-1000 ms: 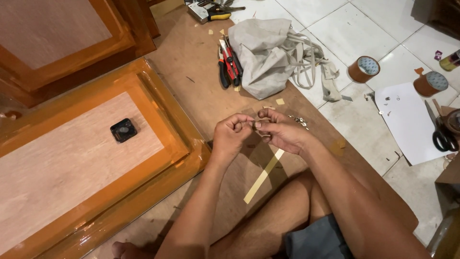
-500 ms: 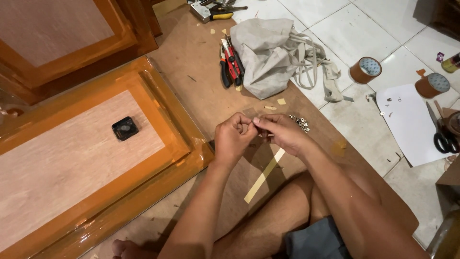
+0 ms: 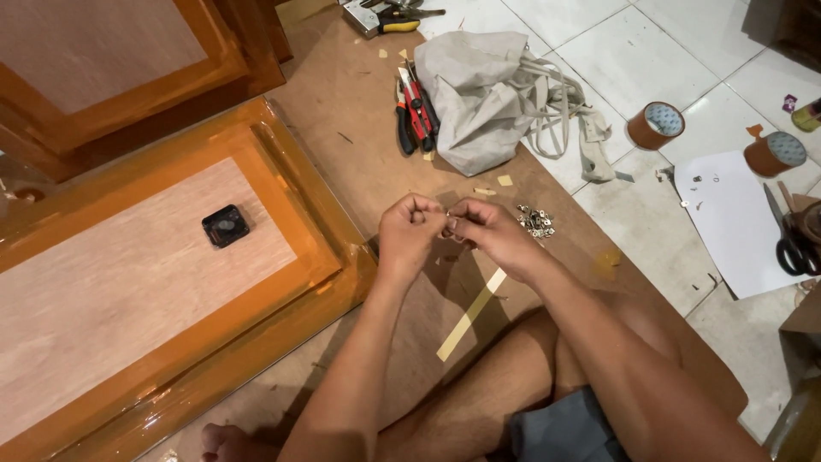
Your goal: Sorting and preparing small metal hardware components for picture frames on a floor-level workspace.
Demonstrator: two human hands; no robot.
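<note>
My left hand point(image 3: 409, 229) and my right hand point(image 3: 484, 229) meet fingertip to fingertip above the brown board point(image 3: 359, 154) on the floor. Both pinch a tiny object between them; it is too small to identify. A small pile of metal hardware pieces point(image 3: 536, 220) lies just right of my right hand. A pale strip of tape point(image 3: 472, 313) lies on the board below my hands, beside my bent legs.
An orange-framed wooden door panel point(image 3: 154, 282) lies at left with a small black square object point(image 3: 226, 226) on it. Pliers and a cutter point(image 3: 413, 111) lie by a grey cloth bag point(image 3: 483, 94). Two tape rolls point(image 3: 656, 125), white paper point(image 3: 737, 218) and scissors point(image 3: 794, 244) are at right.
My hands have stayed together at the same spot, with the fingers shifting slightly around the tiny object.
</note>
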